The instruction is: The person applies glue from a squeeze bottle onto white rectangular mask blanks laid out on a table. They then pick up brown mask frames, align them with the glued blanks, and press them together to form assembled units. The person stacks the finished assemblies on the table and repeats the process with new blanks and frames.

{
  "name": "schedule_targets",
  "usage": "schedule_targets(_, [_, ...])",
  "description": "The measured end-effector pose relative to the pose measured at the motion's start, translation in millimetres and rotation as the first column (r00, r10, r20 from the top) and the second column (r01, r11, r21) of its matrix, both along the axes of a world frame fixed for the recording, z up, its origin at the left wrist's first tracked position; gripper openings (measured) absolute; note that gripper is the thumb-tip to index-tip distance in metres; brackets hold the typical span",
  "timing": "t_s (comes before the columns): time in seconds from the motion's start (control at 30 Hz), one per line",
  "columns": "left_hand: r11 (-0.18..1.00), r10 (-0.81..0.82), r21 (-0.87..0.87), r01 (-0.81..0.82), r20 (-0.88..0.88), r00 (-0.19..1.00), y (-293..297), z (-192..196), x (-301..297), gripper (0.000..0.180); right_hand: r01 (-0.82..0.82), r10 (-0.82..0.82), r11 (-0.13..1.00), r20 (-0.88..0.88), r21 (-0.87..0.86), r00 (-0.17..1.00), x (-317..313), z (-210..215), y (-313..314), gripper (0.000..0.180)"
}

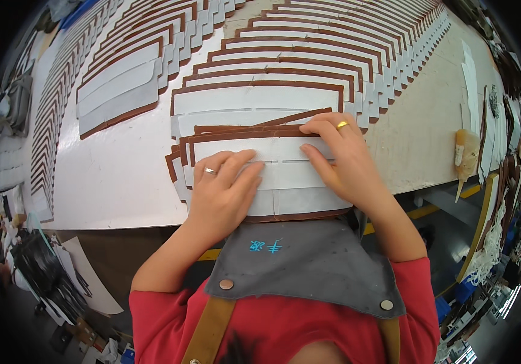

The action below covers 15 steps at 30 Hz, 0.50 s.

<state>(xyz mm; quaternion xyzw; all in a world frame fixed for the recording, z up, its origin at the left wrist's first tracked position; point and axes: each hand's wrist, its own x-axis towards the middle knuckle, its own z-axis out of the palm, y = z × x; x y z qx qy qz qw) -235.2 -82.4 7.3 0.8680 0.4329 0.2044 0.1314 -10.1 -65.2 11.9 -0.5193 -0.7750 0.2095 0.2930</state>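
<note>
A small stack of flat white panels with brown borders [300, 145] lies at the table's near edge, against my apron. The lower panels stick out askew at its left side and top. My left hand [224, 188] rests on the left part of the top panel, fingers extended and slightly bent, gripping nothing. On the right, my right hand [342, 155] has its fingertips at the panel's brown upper edge and its thumb apart on the white face. Just beyond the stack, a long row of overlapping panels [254, 97] fans away across the table.
More overlapping panels [121, 85] run along the table's left side. At the right edge are a yellowish bottle-like object [465, 155] and white strips [471, 85]. The pale tabletop [415, 133] ends close to my apron [309, 249].
</note>
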Motion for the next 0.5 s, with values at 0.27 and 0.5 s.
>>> schedule_targets(0.27, [0.999,0.013,0.041,-0.013,-0.007,1.0,-1.4,-11.6,-0.1,0.019,-0.094,0.085,0.978,-0.056,-0.189,0.995,0.3,-5.5,19.2,0.017])
schedule_targets(0.5, [0.998,0.032,0.063,-0.028,-0.057,0.998,-2.1,-14.9,-0.2,0.033,-0.129,0.13,0.986,0.0,-0.108,0.991,-0.6,-8.4,19.6,0.012])
